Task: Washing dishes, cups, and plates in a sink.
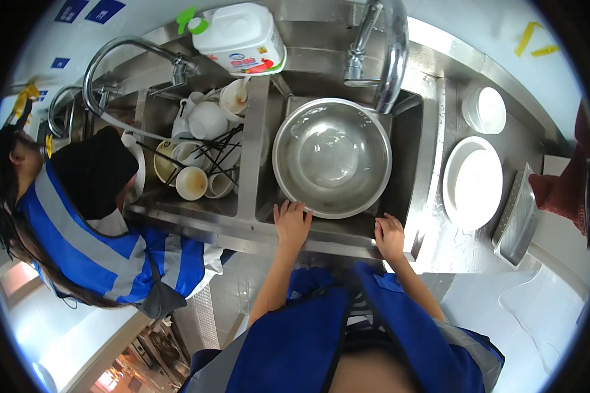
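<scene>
A large round stainless steel basin [330, 157] with clear liquid in it sits in the right sink compartment [404, 162]. My left hand [293, 222] lies at the basin's near-left rim, fingers spread, fingertips at the metal; it grips nothing that I can see. To the right, my right hand [390, 236] rests near the sink's front edge, apart from the basin, its fingers bent. Whether something is under those fingers I cannot tell. A chrome faucet [393, 59] arches over the back right of the basin.
The left compartment holds white cups [191, 183], bowls [208, 120] and dark sticks [221, 147]. A white plastic tub [238, 37] stands behind. Right counter: stacked bowls [484, 110], a white oval dish [473, 184], a perforated metal tray [516, 216]. A person in a blue vest [78, 236] is at left.
</scene>
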`<state>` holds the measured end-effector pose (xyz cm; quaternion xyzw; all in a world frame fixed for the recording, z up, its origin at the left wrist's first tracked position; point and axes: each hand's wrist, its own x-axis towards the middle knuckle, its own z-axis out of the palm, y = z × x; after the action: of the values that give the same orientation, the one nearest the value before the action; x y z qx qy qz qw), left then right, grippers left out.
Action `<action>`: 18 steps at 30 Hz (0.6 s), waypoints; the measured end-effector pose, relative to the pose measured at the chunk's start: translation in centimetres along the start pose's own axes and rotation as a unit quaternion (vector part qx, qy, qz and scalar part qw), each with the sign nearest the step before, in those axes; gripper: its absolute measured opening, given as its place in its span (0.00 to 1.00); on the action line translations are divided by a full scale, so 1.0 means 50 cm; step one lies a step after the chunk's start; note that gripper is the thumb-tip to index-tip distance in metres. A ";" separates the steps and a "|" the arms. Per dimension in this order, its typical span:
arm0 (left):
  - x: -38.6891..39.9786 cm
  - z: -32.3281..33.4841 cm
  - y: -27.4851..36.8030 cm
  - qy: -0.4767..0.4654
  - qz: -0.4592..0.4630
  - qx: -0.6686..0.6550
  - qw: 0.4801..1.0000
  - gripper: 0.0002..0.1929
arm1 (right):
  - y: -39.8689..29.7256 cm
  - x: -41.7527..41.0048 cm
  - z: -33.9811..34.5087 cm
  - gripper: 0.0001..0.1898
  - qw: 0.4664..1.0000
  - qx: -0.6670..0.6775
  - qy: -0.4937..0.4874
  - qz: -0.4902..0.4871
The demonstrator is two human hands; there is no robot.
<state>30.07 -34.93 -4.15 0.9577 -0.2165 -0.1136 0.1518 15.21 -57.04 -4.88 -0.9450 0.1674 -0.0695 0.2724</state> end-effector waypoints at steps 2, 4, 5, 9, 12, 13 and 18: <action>-0.001 0.008 0.000 -0.006 0.002 0.000 1.000 0.13 | 0.000 -0.005 0.000 0.06 1.000 0.006 0.013 0.010; 0.001 0.015 -0.001 -0.006 0.006 0.000 1.000 0.12 | 0.001 -0.005 0.002 0.05 1.000 0.010 0.013 0.006; 0.002 0.019 -0.001 -0.008 0.008 -0.001 1.000 0.12 | 0.003 -0.003 0.003 0.05 1.000 0.011 0.008 0.006; 0.003 0.033 -0.004 -0.015 0.003 -0.020 1.000 0.10 | 0.004 0.006 0.012 0.04 1.000 0.003 0.016 0.005; 0.006 0.041 -0.009 -0.017 0.004 -0.026 1.000 0.06 | 0.000 0.015 0.022 0.03 1.000 0.005 0.020 0.017; 0.008 0.043 -0.011 -0.002 0.017 -0.029 0.999 0.06 | -0.002 0.018 0.025 0.03 1.000 0.003 0.018 0.023; 0.015 0.048 -0.011 0.009 0.012 -0.026 1.000 0.04 | -0.005 0.023 0.033 0.04 0.999 -0.017 -0.013 0.038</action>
<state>30.22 -35.38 -6.69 0.9518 -0.2236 -0.1085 0.1798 16.74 -56.45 -6.09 -0.9433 0.2004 -0.0441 0.2609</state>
